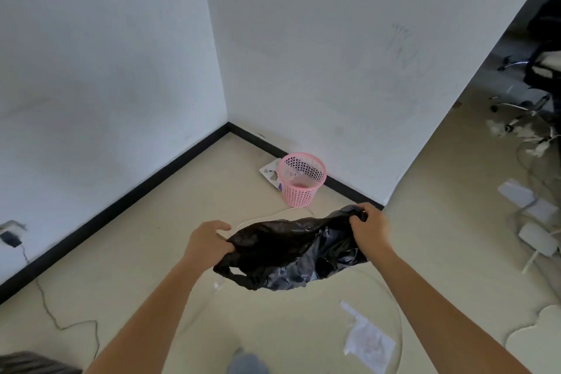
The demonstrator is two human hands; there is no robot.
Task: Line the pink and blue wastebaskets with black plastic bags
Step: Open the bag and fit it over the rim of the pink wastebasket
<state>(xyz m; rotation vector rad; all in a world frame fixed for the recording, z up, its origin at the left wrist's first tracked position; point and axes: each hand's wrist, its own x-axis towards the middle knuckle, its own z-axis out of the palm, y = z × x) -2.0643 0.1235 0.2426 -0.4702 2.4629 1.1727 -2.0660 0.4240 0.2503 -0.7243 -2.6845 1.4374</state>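
A pink mesh wastebasket (301, 180) stands upright on the floor against the wall, with nothing black in it. In front of me, above the floor, I hold a crumpled black plastic bag (288, 252) stretched between both hands. My left hand (208, 241) pinches its left edge, near a handle loop that hangs down. My right hand (371, 228) grips the bag's bunched right end. The bag is nearer to me than the basket. No blue wastebasket is in view.
A white packet (269, 171) lies behind the basket by the black skirting. A thin white cable (267, 217) runs across the floor. A clear plastic wrapper (368, 343) lies at lower right. Power adapters and cables (537, 240) and office chairs (543, 70) crowd the right.
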